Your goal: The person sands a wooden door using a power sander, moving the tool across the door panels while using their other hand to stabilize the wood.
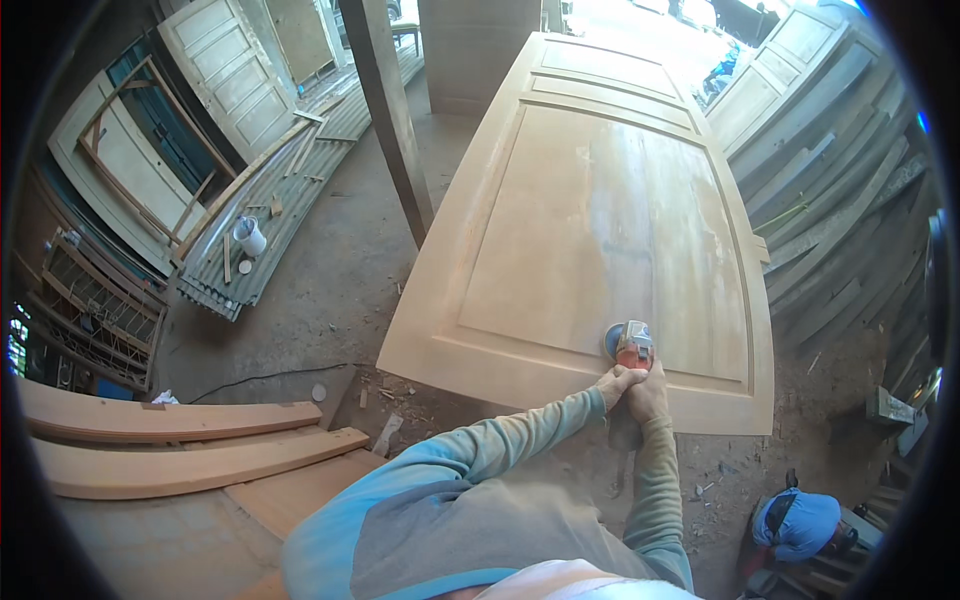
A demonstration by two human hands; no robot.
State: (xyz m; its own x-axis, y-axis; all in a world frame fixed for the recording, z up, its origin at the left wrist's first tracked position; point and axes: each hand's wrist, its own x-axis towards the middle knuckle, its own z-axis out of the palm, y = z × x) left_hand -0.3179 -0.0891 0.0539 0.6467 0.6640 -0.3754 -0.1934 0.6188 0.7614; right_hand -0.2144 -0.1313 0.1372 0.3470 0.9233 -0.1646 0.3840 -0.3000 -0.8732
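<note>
A large unfinished wooden panel door lies flat in front of me. An orange and grey hand-held sander rests its disc on the door's lower panel near the bottom rail. My left hand and my right hand are both wrapped around the sander's body, side by side. The tool's rear end and cable hang down behind my hands, over the door's near edge.
A dark wooden post stands left of the door. Curved wooden planks lie at lower left. Corrugated sheets with a white cup sit at left, stacked boards at right. A person in a blue cap crouches at lower right.
</note>
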